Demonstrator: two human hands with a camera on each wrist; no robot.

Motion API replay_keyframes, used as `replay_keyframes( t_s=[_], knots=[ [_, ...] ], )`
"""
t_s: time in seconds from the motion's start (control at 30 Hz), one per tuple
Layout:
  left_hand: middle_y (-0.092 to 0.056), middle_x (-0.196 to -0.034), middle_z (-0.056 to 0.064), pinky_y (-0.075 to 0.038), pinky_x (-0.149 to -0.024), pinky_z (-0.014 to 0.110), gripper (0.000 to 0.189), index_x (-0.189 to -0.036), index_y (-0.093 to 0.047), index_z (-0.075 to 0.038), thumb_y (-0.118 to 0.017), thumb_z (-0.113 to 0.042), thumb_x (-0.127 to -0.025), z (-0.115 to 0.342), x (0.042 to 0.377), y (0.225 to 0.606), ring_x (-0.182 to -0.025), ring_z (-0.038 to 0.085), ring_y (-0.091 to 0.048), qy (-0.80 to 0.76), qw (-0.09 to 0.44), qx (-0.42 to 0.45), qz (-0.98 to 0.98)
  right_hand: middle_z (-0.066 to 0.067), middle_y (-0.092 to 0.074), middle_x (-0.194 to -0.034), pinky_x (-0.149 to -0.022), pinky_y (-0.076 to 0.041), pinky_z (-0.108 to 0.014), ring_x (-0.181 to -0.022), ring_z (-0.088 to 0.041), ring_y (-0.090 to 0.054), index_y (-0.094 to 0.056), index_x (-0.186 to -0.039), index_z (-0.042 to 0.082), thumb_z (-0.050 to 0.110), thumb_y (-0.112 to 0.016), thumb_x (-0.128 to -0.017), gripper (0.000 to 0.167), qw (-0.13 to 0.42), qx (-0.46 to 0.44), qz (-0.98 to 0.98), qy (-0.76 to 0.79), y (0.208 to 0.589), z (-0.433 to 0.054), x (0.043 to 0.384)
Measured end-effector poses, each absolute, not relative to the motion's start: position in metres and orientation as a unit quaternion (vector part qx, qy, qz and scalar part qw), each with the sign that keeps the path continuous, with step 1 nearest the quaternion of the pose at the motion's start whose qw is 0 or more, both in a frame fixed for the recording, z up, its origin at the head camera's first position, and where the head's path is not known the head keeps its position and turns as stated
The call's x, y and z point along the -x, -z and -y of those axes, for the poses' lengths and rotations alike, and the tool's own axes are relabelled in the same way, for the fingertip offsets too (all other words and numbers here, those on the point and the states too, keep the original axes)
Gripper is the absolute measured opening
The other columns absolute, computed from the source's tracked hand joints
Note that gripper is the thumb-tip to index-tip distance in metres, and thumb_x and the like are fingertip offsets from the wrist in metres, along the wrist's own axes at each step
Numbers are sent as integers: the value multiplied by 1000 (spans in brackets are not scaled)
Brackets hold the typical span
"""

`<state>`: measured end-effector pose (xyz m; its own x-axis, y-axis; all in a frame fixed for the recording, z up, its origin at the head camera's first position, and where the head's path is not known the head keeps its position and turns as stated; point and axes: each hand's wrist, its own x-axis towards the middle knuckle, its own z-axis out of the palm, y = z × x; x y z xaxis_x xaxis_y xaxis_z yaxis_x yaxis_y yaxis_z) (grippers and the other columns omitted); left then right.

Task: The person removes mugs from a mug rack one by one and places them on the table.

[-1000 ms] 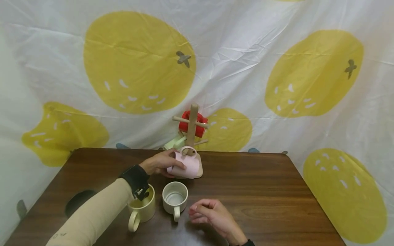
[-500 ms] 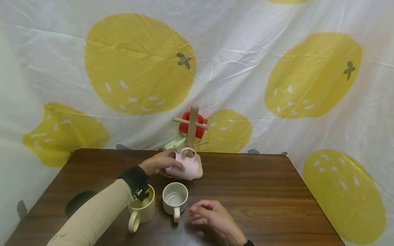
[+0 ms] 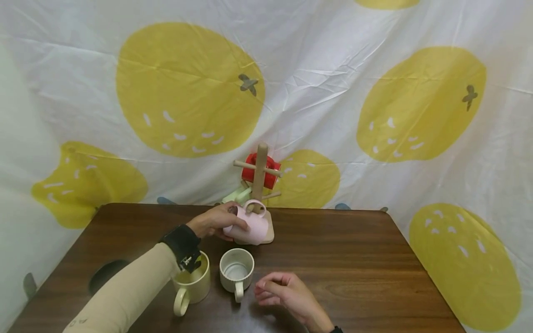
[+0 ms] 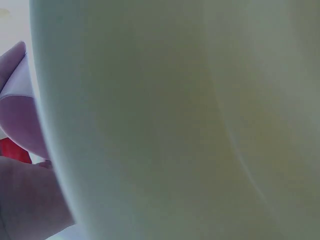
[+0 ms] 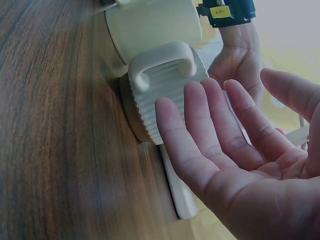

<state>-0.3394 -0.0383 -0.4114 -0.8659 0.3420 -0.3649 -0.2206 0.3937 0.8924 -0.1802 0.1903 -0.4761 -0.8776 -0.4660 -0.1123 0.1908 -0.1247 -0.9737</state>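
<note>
My left hand grips a pink mug around its rim end, thumb on the outside. The mug lies tilted on its side, handle up, at the front of a wooden mug tree; its handle overlaps a low peg there. In the left wrist view, the pink mug shows only at the left edge, and a yellow mug's wall hides the rest. My right hand hovers with relaxed fingers beside a white ribbed mug, holding nothing. In the right wrist view its fingers are loosely bent.
A red mug hangs high on the tree, and a pale green one sits low behind my left hand. The yellow mug stands under my left wrist. A dark round object lies on the brown table, partly behind the sleeve.
The pink mug has shifted slightly left and tipped a little in my left hand's grip. My right hand has stayed nearly still. The head view has tilted slightly upward.
</note>
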Motion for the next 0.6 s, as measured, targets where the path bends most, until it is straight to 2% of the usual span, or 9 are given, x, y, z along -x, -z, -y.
replay_keyframes(
  t_s=[0.27,0.6],
  knots=[
    [-50,-124,20,-57,-81,54,71,-130,-43,-8,-83,-18,-73,40,340,410,-101,33,-58,-557,259,-36,-788,-13,-71,-99,-85,-57,-40,-89,-22,-69,-55,-113,-22,11,-62,-96,38,221,108,-622,743,476,-189,179],
    [-50,-122,19,-56,-82,55,72,-130,-41,-7,-83,-16,-72,42,338,406,-101,31,-57,-559,260,-40,-786,-12,-71,-99,-86,-57,-41,-90,-22,-69,-55,-114,-23,10,-62,-96,38,223,108,-623,742,475,-187,178]
  ],
)
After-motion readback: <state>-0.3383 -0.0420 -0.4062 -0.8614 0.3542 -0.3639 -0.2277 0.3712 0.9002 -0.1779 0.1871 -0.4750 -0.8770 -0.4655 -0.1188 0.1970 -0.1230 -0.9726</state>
